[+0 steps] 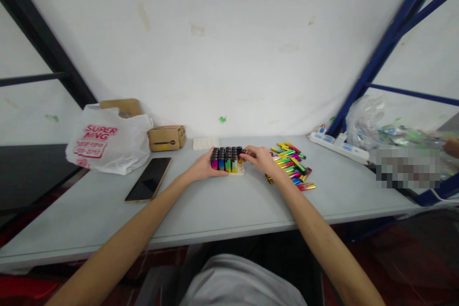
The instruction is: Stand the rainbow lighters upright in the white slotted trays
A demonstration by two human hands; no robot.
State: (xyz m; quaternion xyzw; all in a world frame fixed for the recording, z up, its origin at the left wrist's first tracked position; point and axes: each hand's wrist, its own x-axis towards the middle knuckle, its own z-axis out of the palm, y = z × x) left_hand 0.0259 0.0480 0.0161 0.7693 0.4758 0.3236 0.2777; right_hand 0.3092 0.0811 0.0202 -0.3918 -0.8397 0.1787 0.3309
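Observation:
Rows of upright lighters with black tops stand in a pale tray at the middle of the table. My left hand is closed around the left side of these rows. At their right end, my right hand pinches a lighter by its black top, beside the standing ones; its lower part is mostly hidden. To the right of that hand lies a loose pile of shiny, many-coloured lighters, partly covered by my right forearm.
Behind the rows lies a second pale tray. A phone, a small cardboard box and a white plastic bag are at left. A power strip and clear plastic bags are at right. The wall borders the table's back.

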